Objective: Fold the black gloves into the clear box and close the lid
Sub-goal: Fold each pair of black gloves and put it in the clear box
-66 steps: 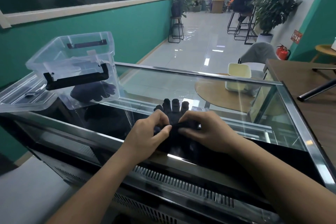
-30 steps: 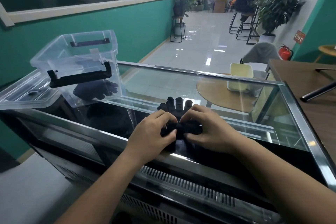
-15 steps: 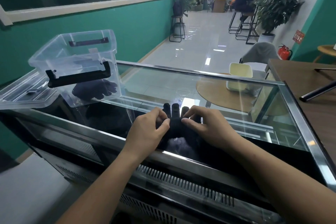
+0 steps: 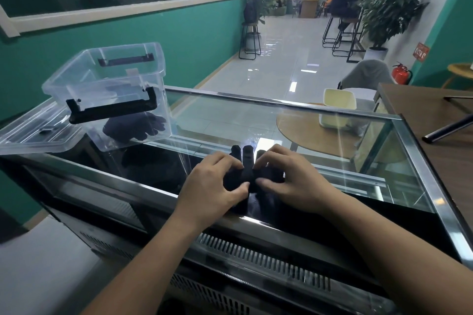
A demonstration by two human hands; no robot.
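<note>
Knit fabric is what we are dealing with here: the black glove looks soft, light and floppy, so we are judging it will slump out of any fold unless pinched where the layers stack, near the cuff end close to us. We are pressing it onto the glass top of the display case, our left hand and right hand side by side over its middle, thumbs and fingertips curled down and closing on the cloth, with only the glove's fingertips poking out beyond our knuckles. Another dark glove is lying inside the clear box, which is sitting well off to our left with its lid resting beside it, not yet on.
</note>
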